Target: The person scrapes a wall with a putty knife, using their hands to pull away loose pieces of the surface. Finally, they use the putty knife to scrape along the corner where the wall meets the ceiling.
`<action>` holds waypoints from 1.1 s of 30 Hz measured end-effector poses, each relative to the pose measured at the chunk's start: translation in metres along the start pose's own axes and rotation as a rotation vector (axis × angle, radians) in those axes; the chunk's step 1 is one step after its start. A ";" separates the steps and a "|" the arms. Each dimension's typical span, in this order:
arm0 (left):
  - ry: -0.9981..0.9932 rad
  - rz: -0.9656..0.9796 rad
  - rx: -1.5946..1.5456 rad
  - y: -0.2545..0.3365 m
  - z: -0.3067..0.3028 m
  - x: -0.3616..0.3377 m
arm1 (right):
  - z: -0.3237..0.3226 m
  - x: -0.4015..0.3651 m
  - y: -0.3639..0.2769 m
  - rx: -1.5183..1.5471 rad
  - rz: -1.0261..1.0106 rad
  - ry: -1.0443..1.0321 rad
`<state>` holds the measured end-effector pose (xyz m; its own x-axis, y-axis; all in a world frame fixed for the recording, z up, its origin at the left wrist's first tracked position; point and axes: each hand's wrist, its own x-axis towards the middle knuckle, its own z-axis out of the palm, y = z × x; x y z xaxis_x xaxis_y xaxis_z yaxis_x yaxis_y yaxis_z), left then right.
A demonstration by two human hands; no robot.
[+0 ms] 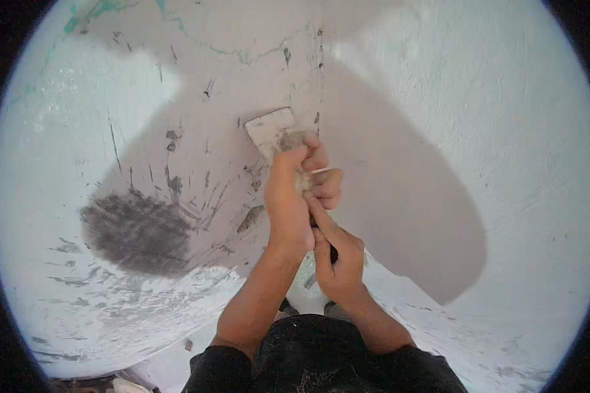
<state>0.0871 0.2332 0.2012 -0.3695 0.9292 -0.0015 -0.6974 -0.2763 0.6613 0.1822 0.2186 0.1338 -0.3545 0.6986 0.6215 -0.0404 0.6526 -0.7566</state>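
A scraper (pixel 269 131) with a broad pale blade smeared with dried material is pressed against, or held very near, the wall, its blade tilted up and left. My left hand (pixel 290 193) is closed round it just below the blade, its fingers curled on the right side. Lower down, my right hand (pixel 339 259) is closed on the dark handle end, with its fingertips touching or nearly touching the left hand. Most of the handle is hidden by my hands.
The pale wall (pixel 537 131) has scratches, chips and green streaks. At left there is a dark rough patch (pixel 137 232), with a small bare spot (pixel 250 219) nearer my left wrist. My shadow falls across the wall. Loose debris (pixel 130 385) lies at the bottom left.
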 end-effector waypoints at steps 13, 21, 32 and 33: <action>-0.024 0.042 0.087 0.002 -0.013 -0.006 | 0.004 -0.013 -0.006 0.083 0.053 -0.066; 0.028 0.061 0.045 0.006 0.000 -0.010 | -0.002 0.005 -0.014 0.098 -0.003 -0.045; 0.029 0.121 0.100 0.004 0.006 -0.004 | -0.007 0.005 -0.014 0.146 0.182 -0.101; 0.046 0.116 0.095 0.000 0.000 -0.010 | -0.007 -0.003 -0.014 0.147 0.196 -0.114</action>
<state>0.0912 0.2241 0.2014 -0.4735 0.8796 0.0455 -0.5883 -0.3543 0.7269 0.1905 0.2095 0.1438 -0.4713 0.7646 0.4396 -0.0928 0.4527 -0.8868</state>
